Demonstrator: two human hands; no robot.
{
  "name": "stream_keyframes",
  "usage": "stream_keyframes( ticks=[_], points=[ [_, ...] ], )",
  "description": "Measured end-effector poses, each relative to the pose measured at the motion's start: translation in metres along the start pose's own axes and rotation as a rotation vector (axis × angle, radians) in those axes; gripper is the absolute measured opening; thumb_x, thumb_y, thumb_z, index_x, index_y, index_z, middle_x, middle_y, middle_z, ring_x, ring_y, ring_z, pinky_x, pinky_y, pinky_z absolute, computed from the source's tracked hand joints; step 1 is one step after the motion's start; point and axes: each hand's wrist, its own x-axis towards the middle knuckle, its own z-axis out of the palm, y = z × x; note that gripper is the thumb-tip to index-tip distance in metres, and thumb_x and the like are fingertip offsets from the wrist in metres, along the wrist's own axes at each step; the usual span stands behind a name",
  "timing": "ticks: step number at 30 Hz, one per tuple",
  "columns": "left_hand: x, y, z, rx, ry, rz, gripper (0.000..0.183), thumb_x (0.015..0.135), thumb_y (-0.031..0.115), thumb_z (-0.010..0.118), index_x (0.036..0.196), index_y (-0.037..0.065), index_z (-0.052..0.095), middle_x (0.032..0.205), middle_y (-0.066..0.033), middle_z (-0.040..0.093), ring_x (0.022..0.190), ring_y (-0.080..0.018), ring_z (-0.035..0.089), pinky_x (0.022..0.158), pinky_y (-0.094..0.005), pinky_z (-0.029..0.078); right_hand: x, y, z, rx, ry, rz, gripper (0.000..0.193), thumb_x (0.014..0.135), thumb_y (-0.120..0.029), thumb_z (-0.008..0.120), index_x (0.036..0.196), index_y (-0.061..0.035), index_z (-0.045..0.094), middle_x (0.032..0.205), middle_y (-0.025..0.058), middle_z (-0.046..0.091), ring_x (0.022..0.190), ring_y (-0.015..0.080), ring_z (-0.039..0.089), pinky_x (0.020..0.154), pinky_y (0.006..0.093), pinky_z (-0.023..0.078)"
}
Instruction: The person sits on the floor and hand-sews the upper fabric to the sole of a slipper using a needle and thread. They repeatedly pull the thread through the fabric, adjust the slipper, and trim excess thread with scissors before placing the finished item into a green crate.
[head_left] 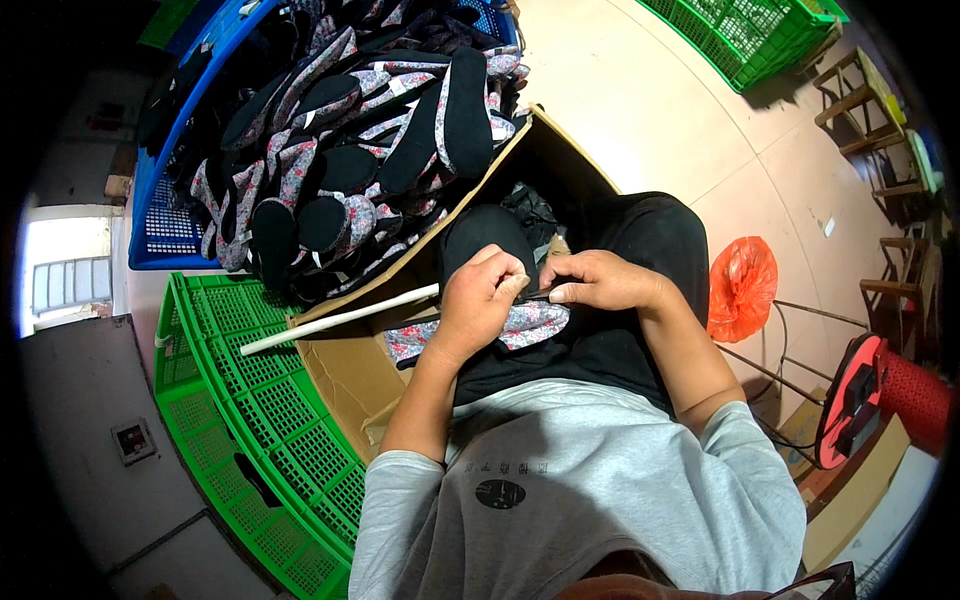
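Note:
In my lap lies a floral fabric slipper, grey with red flowers and a dark edge. My left hand is closed at its upper edge, thumb and fingertips pinched together. Facing it, my right hand is also closed, with its thumb pressed along the dark edge. The two sets of fingertips are a small gap apart, and the exact bit they pinch is too small to make out. More floral cloth shows left of my left forearm, beside a white rod that slants toward my left leg.
A cardboard box stands against my legs. Beyond it, a blue crate is heaped with black-soled floral slippers. A green crate is at left, another green crate far right. Right of my knee are a red plastic bag and a metal-framed stool.

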Motion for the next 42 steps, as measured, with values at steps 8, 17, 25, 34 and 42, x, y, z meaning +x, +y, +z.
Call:
stream_keyframes(
  ticks=[8,17,25,34,42],
  points=[
    [0.0002,0.0004,0.0013,0.011,0.01,0.003,0.005,0.084,0.003,0.064,0.084,0.0,0.061,0.076,-0.0072,0.053,0.067,-0.017,0.053,0.062,-0.0289,0.043,0.0006,0.0016,0.001,-0.018,0.014,-0.004,0.02,0.095,-0.022,0.063,0.104,-0.0051,0.061,0.089,0.0079,0.062,0.082,0.0178,0.06,0.077,0.0317,0.048],
    [0.0001,0.0023,0.0009,0.018,0.015,0.006,0.005,0.083,0.003,0.064,0.083,-0.001,0.061,0.075,-0.0079,0.053,0.067,-0.0178,0.053,0.062,-0.029,0.043,0.0005,0.0029,0.0004,-0.027,0.001,0.011,0.019,0.095,-0.021,0.063,0.105,-0.0054,0.061,0.091,0.0081,0.063,0.084,0.018,0.061,0.078,0.0317,0.048],
    [-0.0009,0.0043,0.0002,-0.005,0.021,-0.007,0.005,0.083,0.003,0.064,0.082,0.0,0.06,0.075,-0.0074,0.052,0.067,-0.0173,0.052,0.062,-0.0288,0.042,0.0015,-0.0002,-0.0003,-0.019,-0.013,0.042,0.018,0.095,-0.022,0.063,0.103,-0.0054,0.061,0.089,0.0077,0.063,0.082,0.0189,0.061,0.076,0.0321,0.048],
    [-0.0006,0.002,-0.0011,-0.015,-0.008,-0.008,0.007,0.085,0.007,0.062,0.084,0.0,0.063,0.079,-0.0114,0.057,0.068,-0.0261,0.058,0.062,-0.0342,0.045,0.0024,0.0004,0.0011,-0.014,-0.007,0.022,0.018,0.095,-0.021,0.063,0.105,-0.0063,0.06,0.09,0.0088,0.062,0.084,0.0203,0.061,0.078,0.0329,0.048],
    [-0.001,0.0001,0.0013,-0.045,-0.009,0.001,0.006,0.084,0.003,0.063,0.083,-0.002,0.061,0.076,-0.0081,0.053,0.068,-0.0178,0.053,0.062,-0.0294,0.042,0.004,0.0059,0.0035,-0.038,-0.016,-0.01,0.019,0.097,-0.026,0.06,0.107,-0.0091,0.059,0.094,0.0075,0.064,0.087,0.0205,0.06,0.079,0.0342,0.048]
  ],
)
